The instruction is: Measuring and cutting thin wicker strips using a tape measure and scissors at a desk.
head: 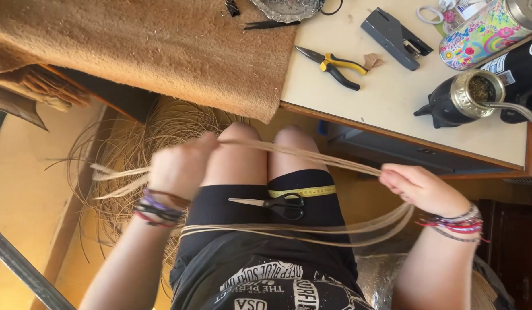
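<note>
My left hand (177,166) is closed around a bundle of long pale straw fibres (312,156) and is blurred with motion. The strands stretch across my knees to my right hand (418,186), which pinches them, then loop back below over my lap (289,229). Loose ends stick out left of my left hand. Black-handled scissors (274,202) and a yellow measuring tape (303,191) lie on my black shorts.
A coil of straw (128,143) lies on the floor under my knees. A brown mat (162,46) covers part of the table (392,97), which also holds yellow-handled pliers (332,64), a grey stapler (395,37), a flowered flask (487,31) and a dark gourd cup with metal straw (464,100).
</note>
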